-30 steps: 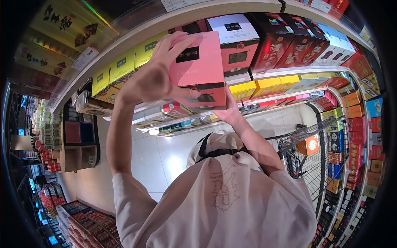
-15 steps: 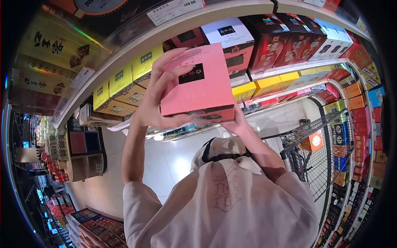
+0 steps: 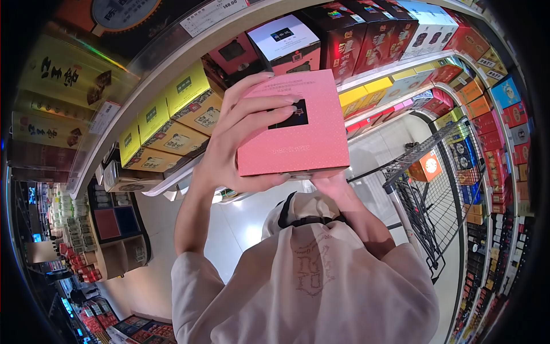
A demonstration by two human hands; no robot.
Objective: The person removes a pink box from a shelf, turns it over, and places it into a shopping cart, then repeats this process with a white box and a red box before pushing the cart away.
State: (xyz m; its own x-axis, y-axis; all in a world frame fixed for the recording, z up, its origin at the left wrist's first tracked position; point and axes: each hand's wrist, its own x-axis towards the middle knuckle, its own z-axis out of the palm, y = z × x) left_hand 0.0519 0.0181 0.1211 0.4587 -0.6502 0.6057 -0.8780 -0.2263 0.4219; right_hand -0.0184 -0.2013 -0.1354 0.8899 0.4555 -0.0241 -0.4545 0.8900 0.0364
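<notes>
A pink gift box (image 3: 321,137) with a black label is held up in front of the shelf by both hands. My left hand (image 3: 240,123) wraps the box's left side, with fingers across its top face, partly over the label, and the thumb along the lower edge. At the lower right edge, my right hand (image 3: 332,184) supports the box from beneath. Most of its fingers are hidden by the box. Behind it on the shelf stand a white-topped box (image 3: 283,35) and a darker pink box (image 3: 232,51).
Yellow boxes (image 3: 183,89) line the shelf to the left, dark red boxes (image 3: 344,43) to the right. A wire shopping cart (image 3: 427,200) holding an orange box (image 3: 425,167) stands on the right. A display counter (image 3: 123,235) is at the left.
The pink box has shifted right and slightly down in view. My left fingers now lie farther across its top. The shelf and cart have shifted in view as the camera turned.
</notes>
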